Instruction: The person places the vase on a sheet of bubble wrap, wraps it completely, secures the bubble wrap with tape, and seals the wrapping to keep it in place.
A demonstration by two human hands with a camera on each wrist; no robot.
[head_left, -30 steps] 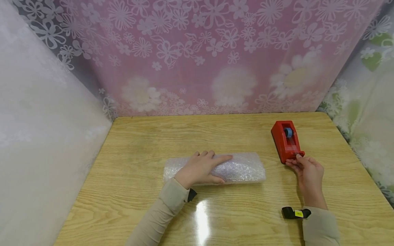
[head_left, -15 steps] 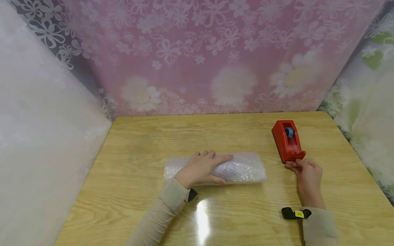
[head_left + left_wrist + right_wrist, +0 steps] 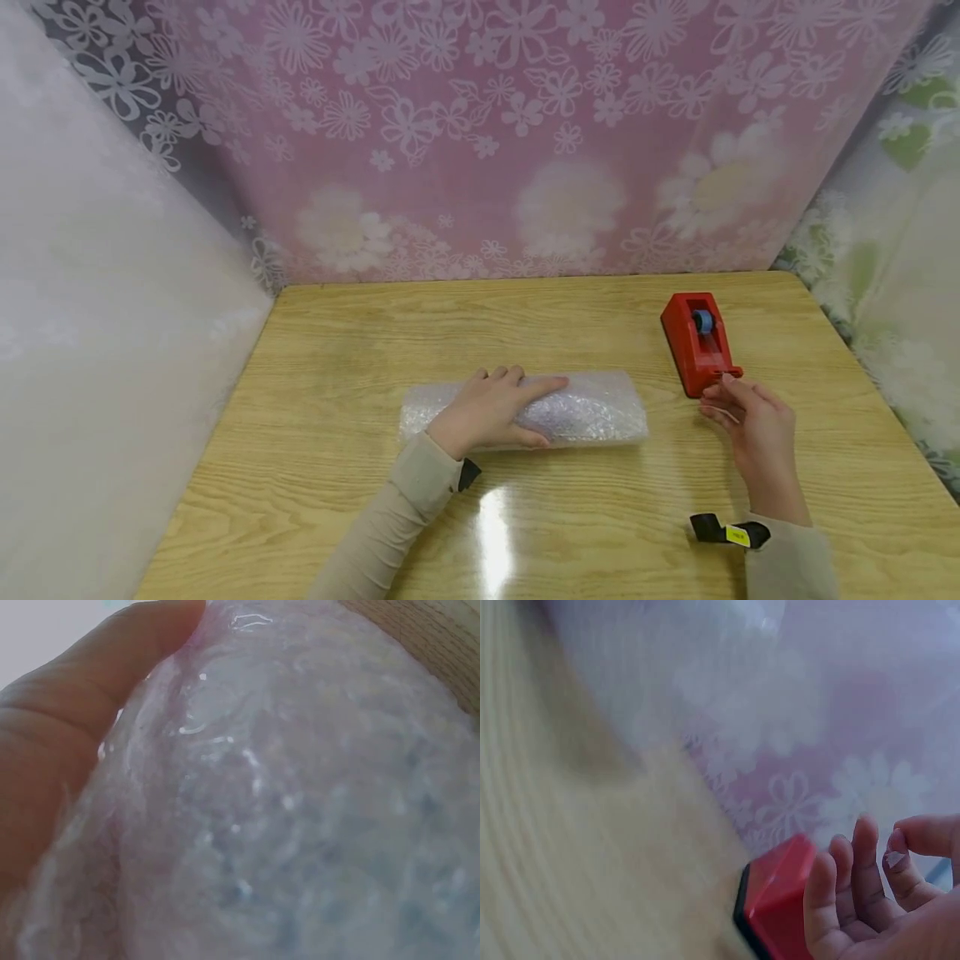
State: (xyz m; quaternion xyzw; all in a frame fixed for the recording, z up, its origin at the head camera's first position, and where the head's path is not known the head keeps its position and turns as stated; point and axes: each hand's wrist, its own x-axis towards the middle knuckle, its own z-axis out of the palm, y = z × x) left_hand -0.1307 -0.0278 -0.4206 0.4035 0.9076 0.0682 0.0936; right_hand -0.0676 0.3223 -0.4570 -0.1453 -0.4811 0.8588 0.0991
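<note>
A roll of clear bubble wrap [image 3: 592, 412] lies crosswise at mid-table in the head view. My left hand [image 3: 491, 408] rests on top of it, fingers spread, thumb at the near side. In the left wrist view one straight digit presses the bubble wrap [image 3: 300, 787], which fills the picture. To the right stands a red tape dispenser [image 3: 693, 346] with a small blue-cored tape roll. Just at its front end, my right hand [image 3: 765, 433] pinches the clear end of the tape [image 3: 895, 859] between thumb and index finger. The other fingers are loosely bent.
The wooden table [image 3: 360, 333] ends at a pink floral curtain [image 3: 465, 167] behind. A white sheet [image 3: 112, 292] hangs along the left side, and a green-leafed curtain [image 3: 877, 275] along the right.
My right hand has shifted slightly right, with its thumb tip lifted from low at the dispenser's front. The left hand and bubble wrap have stayed in place.
</note>
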